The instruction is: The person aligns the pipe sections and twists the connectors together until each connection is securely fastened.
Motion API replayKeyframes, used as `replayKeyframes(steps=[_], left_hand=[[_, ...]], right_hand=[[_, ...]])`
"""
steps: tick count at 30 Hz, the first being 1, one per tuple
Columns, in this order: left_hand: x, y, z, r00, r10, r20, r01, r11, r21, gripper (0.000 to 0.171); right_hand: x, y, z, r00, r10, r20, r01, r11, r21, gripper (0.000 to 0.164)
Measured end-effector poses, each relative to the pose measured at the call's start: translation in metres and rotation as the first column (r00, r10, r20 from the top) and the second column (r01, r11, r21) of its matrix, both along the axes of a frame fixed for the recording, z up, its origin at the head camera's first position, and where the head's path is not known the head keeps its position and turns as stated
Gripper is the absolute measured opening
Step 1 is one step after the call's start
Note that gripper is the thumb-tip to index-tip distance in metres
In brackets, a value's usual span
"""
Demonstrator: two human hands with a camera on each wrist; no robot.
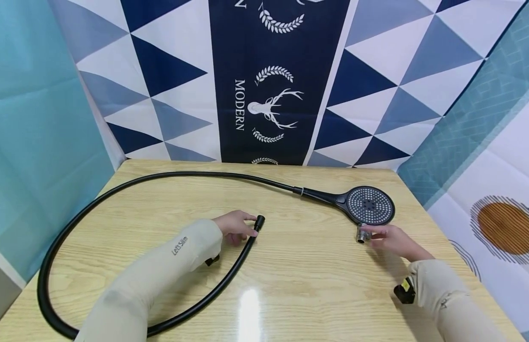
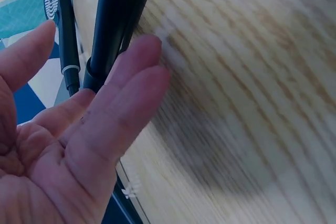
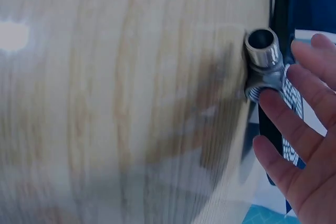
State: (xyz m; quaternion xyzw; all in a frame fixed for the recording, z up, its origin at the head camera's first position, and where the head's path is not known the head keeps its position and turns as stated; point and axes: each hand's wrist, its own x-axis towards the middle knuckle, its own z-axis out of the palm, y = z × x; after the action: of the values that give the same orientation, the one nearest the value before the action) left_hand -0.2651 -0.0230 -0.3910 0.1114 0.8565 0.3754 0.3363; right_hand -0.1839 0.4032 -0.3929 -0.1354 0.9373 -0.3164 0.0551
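Observation:
A black shower hose (image 1: 43, 285) loops over the left half of the table. Its far end meets the handle of a black hand shower (image 1: 369, 205), whose nozzle face is up. My left hand (image 1: 236, 225) is at the hose's loose end (image 1: 259, 222); in the left wrist view its fingers extend beside the hose, thumb apart. A small silver metal fitting with open threaded ends (image 3: 264, 59) lies by the shower head's near edge. My right hand (image 3: 310, 129) reaches it with spread fingers, one fingertip at its side; firm contact is unclear.
The wooden table (image 1: 307, 285) has a patterned blue and white cloth (image 1: 174, 76) along its back edge. Light blue cloth (image 1: 42, 118) hangs on the left, and another patterned cloth (image 1: 504, 190) on the right. Light reflects off the table's front.

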Motion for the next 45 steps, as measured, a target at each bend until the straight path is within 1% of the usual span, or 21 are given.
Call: replayKeyframes(steps=[2, 4, 7, 9, 11, 13, 17, 19, 21, 23, 25, 26, 28, 30, 34, 38, 40, 42, 45], left_hand=[[-0.001, 0.002, -0.002, 1.000, 0.008, -0.016, -0.008, 1.000, -0.013, 0.061], [-0.001, 0.004, -0.004, 0.999, 0.013, -0.041, -0.014, 1.000, -0.023, 0.059], [0.000, 0.008, -0.006, 0.996, 0.023, -0.085, -0.026, 0.999, -0.034, 0.048], [0.000, 0.010, -0.008, 0.993, 0.027, -0.114, -0.032, 0.999, -0.041, 0.036], [-0.001, 0.011, -0.009, 0.991, 0.027, -0.132, -0.034, 0.998, -0.051, 0.026], [-0.002, 0.012, -0.011, 0.989, 0.012, -0.144, -0.022, 0.997, -0.069, 0.022], [-0.002, 0.012, -0.012, 0.989, -0.010, -0.144, -0.002, 0.996, -0.084, 0.021], [-0.002, 0.012, -0.012, 0.989, -0.021, -0.147, 0.009, 0.996, -0.084, 0.019], [-0.003, 0.013, -0.010, 0.984, -0.051, -0.168, 0.032, 0.993, -0.114, 0.015], [-0.004, 0.014, -0.007, 0.977, -0.085, -0.195, 0.055, 0.987, -0.154, 0.013], [-0.005, 0.017, -0.005, 0.968, -0.118, -0.221, 0.074, 0.977, -0.198, 0.020], [-0.006, 0.019, -0.004, 0.961, -0.137, -0.241, 0.082, 0.971, -0.222, 0.025], [-0.008, 0.023, -0.004, 0.955, -0.146, -0.259, 0.083, 0.967, -0.240, 0.033], [-0.009, 0.027, -0.005, 0.954, -0.139, -0.267, 0.074, 0.968, -0.241, 0.038], [-0.012, 0.034, -0.007, 0.960, -0.098, -0.263, 0.039, 0.975, -0.220, 0.037], [-0.016, 0.038, -0.007, 0.966, -0.070, -0.247, 0.019, 0.979, -0.204, 0.031], [-0.017, 0.039, -0.008, 0.973, -0.050, -0.227, 0.007, 0.983, -0.185, 0.028], [-0.017, 0.038, -0.009, 0.981, -0.027, -0.194, -0.005, 0.987, -0.162, 0.026], [-0.017, 0.036, -0.010, 0.990, 0.013, -0.144, -0.030, 0.993, -0.116, 0.026]], right_hand=[[-0.001, -0.003, -0.002, 0.998, 0.025, -0.059, -0.022, 0.998, 0.052, 0.038], [-0.001, -0.004, -0.003, 0.994, 0.051, -0.100, -0.042, 0.995, 0.091, 0.036], [-0.003, -0.006, -0.004, 0.989, 0.073, -0.126, -0.055, 0.988, 0.144, 0.036], [-0.005, -0.007, -0.005, 0.985, 0.092, -0.148, -0.064, 0.981, 0.185, 0.039], [-0.007, -0.010, -0.006, 0.982, 0.101, -0.157, -0.066, 0.975, 0.213, 0.041], [-0.008, -0.015, -0.007, 0.982, 0.109, -0.157, -0.073, 0.973, 0.221, 0.041], [-0.008, -0.027, -0.004, 0.980, 0.134, -0.144, -0.098, 0.967, 0.237, 0.040], [-0.008, -0.033, 0.000, 0.981, 0.133, -0.141, -0.096, 0.964, 0.247, 0.041], [-0.008, -0.038, 0.004, 0.984, 0.118, -0.137, -0.080, 0.964, 0.254, 0.042], [-0.008, -0.042, 0.008, 0.989, 0.083, -0.124, -0.047, 0.961, 0.271, 0.043], [-0.009, -0.044, 0.010, 0.994, 0.030, -0.105, 0.005, 0.949, 0.316, 0.043], [-0.009, -0.045, 0.011, 0.995, 0.002, -0.095, 0.030, 0.940, 0.339, 0.042], [-0.011, -0.046, 0.012, 0.997, -0.043, -0.071, 0.067, 0.917, 0.393, 0.042], [-0.011, -0.046, 0.012, 0.996, -0.085, -0.040, 0.094, 0.894, 0.438, 0.044], [-0.014, -0.046, 0.012, 0.991, -0.127, 0.030, 0.097, 0.869, 0.484, 0.045], [-0.015, -0.046, 0.012, 0.985, -0.156, 0.077, 0.097, 0.860, 0.501, 0.052], [-0.015, -0.046, 0.012, 0.984, -0.156, 0.090, 0.091, 0.863, 0.496, 0.054], [-0.014, -0.046, 0.011, 0.984, -0.144, 0.105, 0.075, 0.870, 0.486, 0.048], [-0.013, -0.046, 0.009, 0.988, -0.115, 0.105, 0.051, 0.878, 0.476, 0.029]])
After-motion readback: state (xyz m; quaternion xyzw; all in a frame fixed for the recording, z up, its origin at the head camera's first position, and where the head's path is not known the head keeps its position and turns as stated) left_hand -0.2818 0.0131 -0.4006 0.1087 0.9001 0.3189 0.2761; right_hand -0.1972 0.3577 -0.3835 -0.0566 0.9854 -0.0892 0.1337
